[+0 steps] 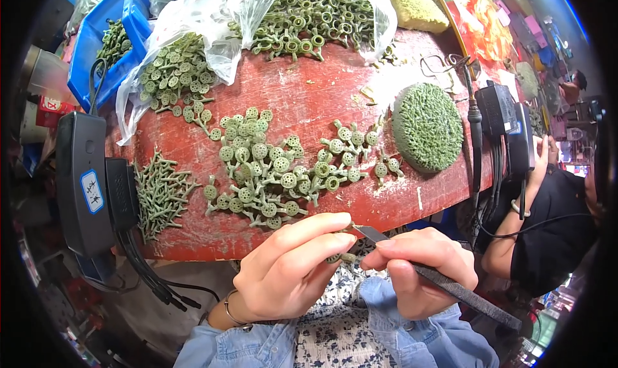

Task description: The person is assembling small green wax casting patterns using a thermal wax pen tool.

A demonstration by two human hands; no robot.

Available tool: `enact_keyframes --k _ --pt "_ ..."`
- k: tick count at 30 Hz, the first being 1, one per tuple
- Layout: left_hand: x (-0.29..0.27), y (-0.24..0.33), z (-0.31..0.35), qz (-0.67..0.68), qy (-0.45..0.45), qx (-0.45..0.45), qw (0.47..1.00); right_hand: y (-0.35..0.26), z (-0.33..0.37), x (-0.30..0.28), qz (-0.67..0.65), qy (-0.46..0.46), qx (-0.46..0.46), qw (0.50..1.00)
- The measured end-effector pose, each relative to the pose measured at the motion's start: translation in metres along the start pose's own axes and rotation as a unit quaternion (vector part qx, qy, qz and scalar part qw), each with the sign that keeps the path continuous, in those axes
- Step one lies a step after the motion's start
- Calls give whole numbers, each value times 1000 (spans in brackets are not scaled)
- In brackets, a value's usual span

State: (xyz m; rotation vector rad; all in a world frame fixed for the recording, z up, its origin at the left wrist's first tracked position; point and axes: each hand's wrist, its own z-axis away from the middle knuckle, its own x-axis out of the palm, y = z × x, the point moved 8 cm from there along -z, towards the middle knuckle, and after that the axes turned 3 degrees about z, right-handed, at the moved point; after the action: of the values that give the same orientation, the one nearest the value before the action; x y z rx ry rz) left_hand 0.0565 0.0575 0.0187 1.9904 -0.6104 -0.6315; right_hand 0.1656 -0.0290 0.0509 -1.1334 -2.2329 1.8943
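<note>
My left hand (286,268) is closed around a small green wax-like piece (334,258) just off the table's near edge. Part of its perforated disc and a short stem show below my fingertips; the rest is hidden. In my right hand (434,268) is a dark, flat knife-like tool (473,296), its grainy handle running back to the lower right. The narrow grey tip reaches the fingertips of my left hand, at the upper end of the piece. Beyond my hands, many similar green disc-headed pieces (257,168) lie heaped on the red table (360,204).
Thin green sticks (161,197) are piled at left, beside a black box with cables (82,175). A round, textured green block (428,128) stands at right. Plastic bags (215,30) of green parts and a blue bin (90,43) line the back. Another person (547,229) sits at right.
</note>
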Motion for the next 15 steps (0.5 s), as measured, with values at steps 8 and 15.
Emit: enact_keyframes --k 8,15 --pt "-2 -14 4 77 32 -98 992 11 4 -7 6 37 54 998" --pt "3 -50 13 433 86 -321 838 36 -13 8 230 74 -31 970"
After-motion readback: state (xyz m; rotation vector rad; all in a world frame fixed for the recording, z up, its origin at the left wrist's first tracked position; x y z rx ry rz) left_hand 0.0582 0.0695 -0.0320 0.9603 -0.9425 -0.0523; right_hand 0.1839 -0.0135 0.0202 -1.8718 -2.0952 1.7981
